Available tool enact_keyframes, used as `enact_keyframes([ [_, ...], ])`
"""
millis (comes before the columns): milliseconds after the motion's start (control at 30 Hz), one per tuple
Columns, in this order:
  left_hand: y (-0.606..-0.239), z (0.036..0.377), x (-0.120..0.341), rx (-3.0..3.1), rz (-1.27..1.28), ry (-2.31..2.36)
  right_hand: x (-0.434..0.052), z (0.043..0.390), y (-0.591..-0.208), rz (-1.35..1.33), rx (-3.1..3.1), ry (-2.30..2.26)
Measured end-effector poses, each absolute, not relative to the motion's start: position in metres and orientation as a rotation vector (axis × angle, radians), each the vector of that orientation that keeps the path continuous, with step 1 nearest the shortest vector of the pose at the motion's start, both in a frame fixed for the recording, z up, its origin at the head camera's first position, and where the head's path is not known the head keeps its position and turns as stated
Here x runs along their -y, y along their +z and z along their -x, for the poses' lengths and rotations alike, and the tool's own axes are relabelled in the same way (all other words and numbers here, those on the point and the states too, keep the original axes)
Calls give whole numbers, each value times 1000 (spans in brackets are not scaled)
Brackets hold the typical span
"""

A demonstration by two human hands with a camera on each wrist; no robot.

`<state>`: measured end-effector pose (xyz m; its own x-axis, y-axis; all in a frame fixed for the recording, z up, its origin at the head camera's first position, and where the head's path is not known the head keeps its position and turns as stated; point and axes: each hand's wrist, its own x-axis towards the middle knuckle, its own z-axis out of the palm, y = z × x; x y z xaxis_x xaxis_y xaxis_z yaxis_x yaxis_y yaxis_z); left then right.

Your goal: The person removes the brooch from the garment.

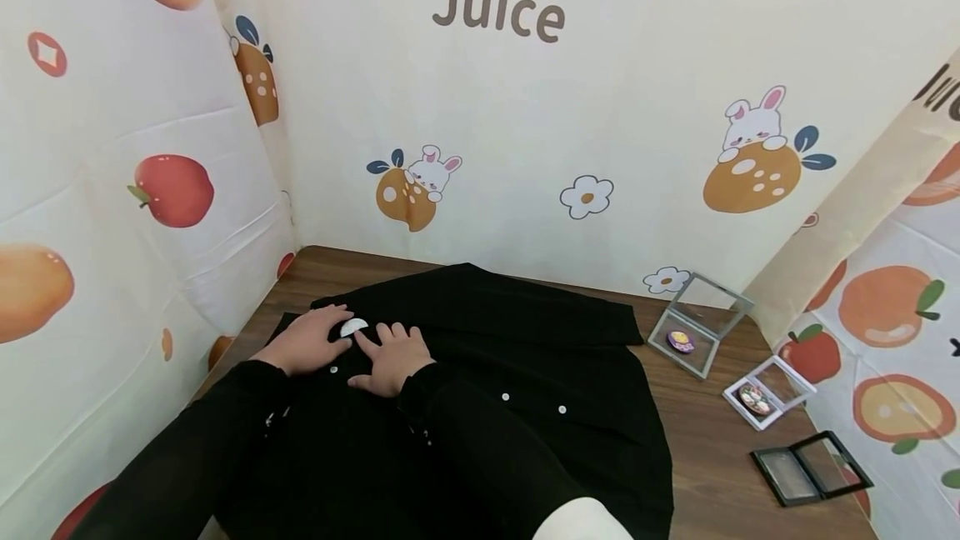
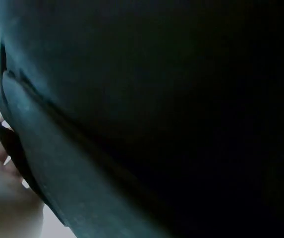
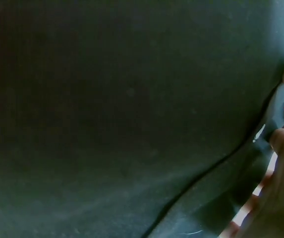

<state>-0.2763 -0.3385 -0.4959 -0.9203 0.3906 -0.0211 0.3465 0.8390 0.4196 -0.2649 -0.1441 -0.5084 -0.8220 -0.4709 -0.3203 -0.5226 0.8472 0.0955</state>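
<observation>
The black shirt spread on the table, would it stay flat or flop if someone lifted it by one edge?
The black shirt would probably flop: it lies limp with soft folds on the wooden table. It looks thin, so likely light. Pushed, it would probably bunch rather than slide whole.

Wrist views mostly blocked by black shirt (image 2: 171,99)

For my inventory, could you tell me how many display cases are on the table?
3, right of the black shirt: grey case farthest, white case in the middle, black case nearest.
</observation>
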Motion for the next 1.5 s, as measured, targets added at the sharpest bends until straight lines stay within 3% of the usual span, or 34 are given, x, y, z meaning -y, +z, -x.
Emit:
enact_keyframes([
  [667,-481,300,321,-2804,-154,819,143,263,-506,737,-2722,261],
  [1500,-481,299,330,-2872,-199,741,140,260,-504,740,-2730,214],
])
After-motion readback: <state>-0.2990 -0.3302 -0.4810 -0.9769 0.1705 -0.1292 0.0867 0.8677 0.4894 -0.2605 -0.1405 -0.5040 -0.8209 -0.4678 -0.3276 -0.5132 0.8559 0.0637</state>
